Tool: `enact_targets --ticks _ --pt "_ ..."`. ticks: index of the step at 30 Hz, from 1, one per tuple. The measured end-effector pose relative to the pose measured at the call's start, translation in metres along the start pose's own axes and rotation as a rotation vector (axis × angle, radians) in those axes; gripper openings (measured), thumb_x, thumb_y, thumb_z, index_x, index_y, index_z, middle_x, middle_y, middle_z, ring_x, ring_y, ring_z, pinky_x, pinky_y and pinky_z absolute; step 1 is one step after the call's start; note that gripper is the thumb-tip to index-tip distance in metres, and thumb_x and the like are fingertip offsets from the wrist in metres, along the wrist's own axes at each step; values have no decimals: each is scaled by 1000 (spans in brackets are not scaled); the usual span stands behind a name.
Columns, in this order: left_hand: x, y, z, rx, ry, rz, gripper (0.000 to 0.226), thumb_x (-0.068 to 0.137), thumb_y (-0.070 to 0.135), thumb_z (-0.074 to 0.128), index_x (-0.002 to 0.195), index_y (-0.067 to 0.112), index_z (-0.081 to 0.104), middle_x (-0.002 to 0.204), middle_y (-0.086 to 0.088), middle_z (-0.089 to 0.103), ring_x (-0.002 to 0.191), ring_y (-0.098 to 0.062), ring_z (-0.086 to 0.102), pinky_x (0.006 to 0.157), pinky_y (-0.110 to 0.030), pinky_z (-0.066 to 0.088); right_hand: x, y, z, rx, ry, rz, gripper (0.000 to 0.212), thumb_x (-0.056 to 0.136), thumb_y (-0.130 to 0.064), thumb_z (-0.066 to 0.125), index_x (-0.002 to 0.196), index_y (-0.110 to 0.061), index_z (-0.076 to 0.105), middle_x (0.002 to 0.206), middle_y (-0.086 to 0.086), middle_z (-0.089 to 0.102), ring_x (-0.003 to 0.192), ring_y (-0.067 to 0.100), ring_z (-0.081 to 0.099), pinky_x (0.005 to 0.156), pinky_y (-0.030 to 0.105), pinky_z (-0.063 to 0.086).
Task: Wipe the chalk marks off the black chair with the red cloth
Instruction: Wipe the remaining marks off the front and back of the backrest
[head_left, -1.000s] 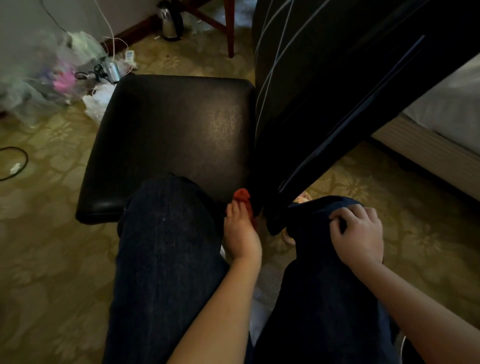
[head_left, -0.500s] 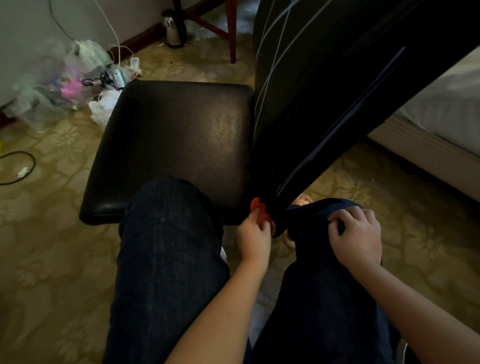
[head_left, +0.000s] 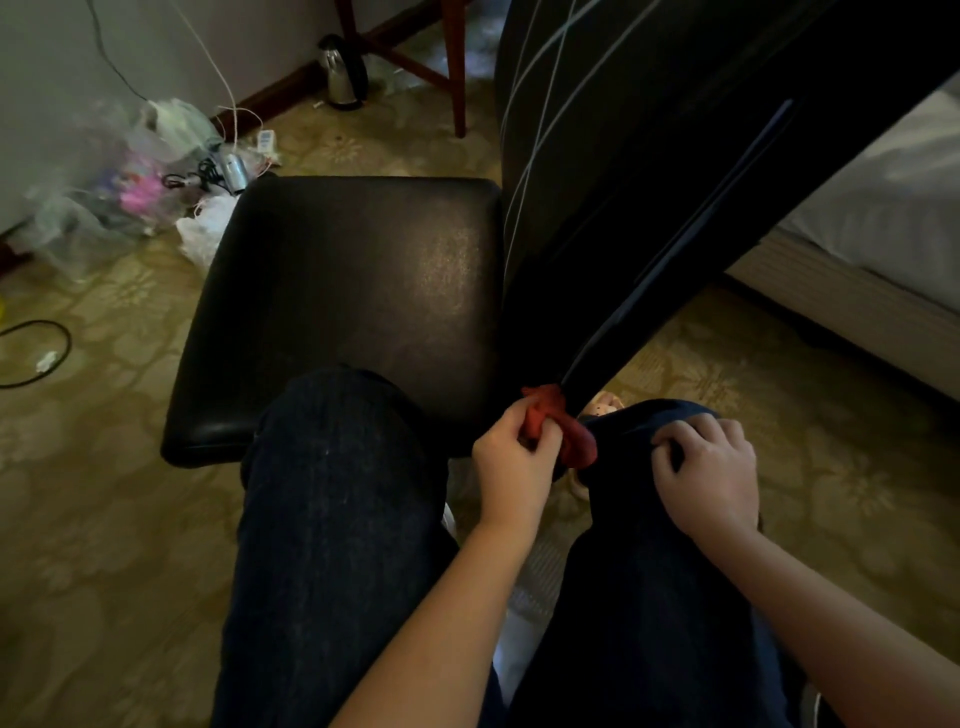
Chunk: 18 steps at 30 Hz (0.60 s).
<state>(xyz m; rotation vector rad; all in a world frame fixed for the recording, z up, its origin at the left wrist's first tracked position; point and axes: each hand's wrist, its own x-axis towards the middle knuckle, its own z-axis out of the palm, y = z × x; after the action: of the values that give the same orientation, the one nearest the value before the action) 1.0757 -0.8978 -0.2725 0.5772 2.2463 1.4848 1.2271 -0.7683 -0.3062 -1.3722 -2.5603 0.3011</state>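
Though bunched, red cloth (head_left: 546, 411) against black chair (head_left: 353, 291).

Black chair (head_left: 337, 291): glossy padded seat, with the backrest rising along the seat's right edge. Chalk marks (head_left: 540, 119): thin white crossing lines on the backrest, above the seat. Red cloth (head_left: 550, 415): bunched against the backrest's lower end, at the seat's near right corner.
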Motion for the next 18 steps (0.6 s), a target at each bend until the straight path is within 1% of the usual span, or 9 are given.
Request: enact_targets --ticks 3,6,8,11,13,15,18 --pt "0 -12 5 53 -73 -64 26 92 14 63 117 17 72 98 3 73 92 -1 63 87 -20 53 0 1 -1 6 4 -6 8 87 -18 64 92 -17 71 97 2 62 103 28 47 89 43 39" --pt "3 -15 6 59 -86 -121 25 93 12 60 114 16 72 101 1 72 95 -5 62 92 -27 52 -1 0 0 -1 7 -11 8 87 -18 65 91 -17 71 96 2 61 101 27 48 89 43 40" --pt "6 -8 6 20 -76 -97 20 94 11 59 109 13 72 98 1 70 93 -7 63 88 -24 51 1 0 0 -11 10 -11 8 88 -20 65 92 -17 71 97 1 61 102 26 47 89 43 39" --pt "11 13 2 -26 -35 3 12 94 11 60 101 10 70 91 5 65 85 -1 60 80 -12 45 2 1 -1 -19 2 -11 10 89 -22 63 93 -18 71 99 2 62 104 26 47 91 44 40" --pt "10 21 -3 -89 -29 52 17 94 11 61 108 12 71 95 8 67 90 1 61 82 -9 46 2 1 -1 -18 -4 -7 11 89 -22 62 93 -18 71 100 2 62 105 26 47 93 44 40" --pt "5 21 -4 -140 -48 70 27 94 10 61 119 14 69 107 7 69 102 1 62 90 -10 47 2 0 0 -22 -6 -5 11 89 -22 62 93 -18 70 100 2 62 105 27 47 93 44 39" --pt "1 10 -2 -98 -63 50 37 91 7 62 126 17 67 116 5 69 108 1 60 94 -9 44 2 -2 0 -16 -2 -6 10 89 -22 62 92 -18 71 99 2 62 104 27 47 93 44 39"
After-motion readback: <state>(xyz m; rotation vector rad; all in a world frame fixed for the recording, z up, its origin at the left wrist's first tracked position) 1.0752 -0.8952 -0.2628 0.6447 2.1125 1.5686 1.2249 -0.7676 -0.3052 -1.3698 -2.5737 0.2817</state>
